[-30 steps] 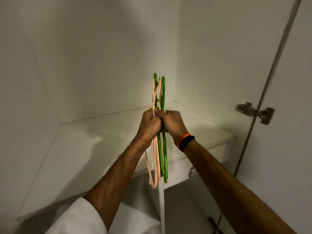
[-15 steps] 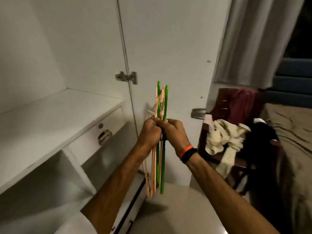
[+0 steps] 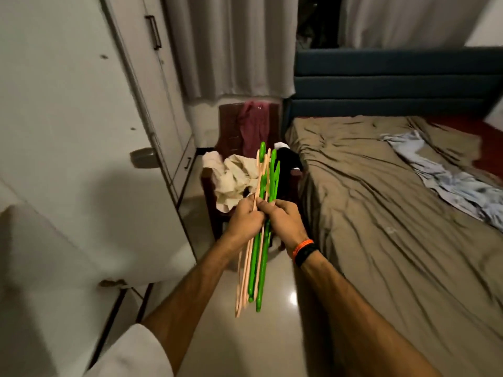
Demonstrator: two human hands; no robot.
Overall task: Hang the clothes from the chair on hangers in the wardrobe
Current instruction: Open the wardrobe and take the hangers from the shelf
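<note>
Room interior, dim artificial light. Floor [image 3: 245, 336]: glossy pale tile carrying a small bright reflection. Left side: white cabinet doors [image 3: 68, 131] with a dark vertical handle [image 3: 153, 32] and an oval grey knob [image 3: 143, 158]. Back wall: grey curtains [image 3: 231, 44] hanging in folds, parted at a dark window gap [image 3: 317, 20]. Right side: bed [image 3: 381, 213] with a wrinkled brown sheet, set against a dark blue padded headboard [image 3: 394, 83] with horizontal channels. A crumpled pale blue-white cloth [image 3: 449, 175] lies on the sheet near the far right edge.
</note>
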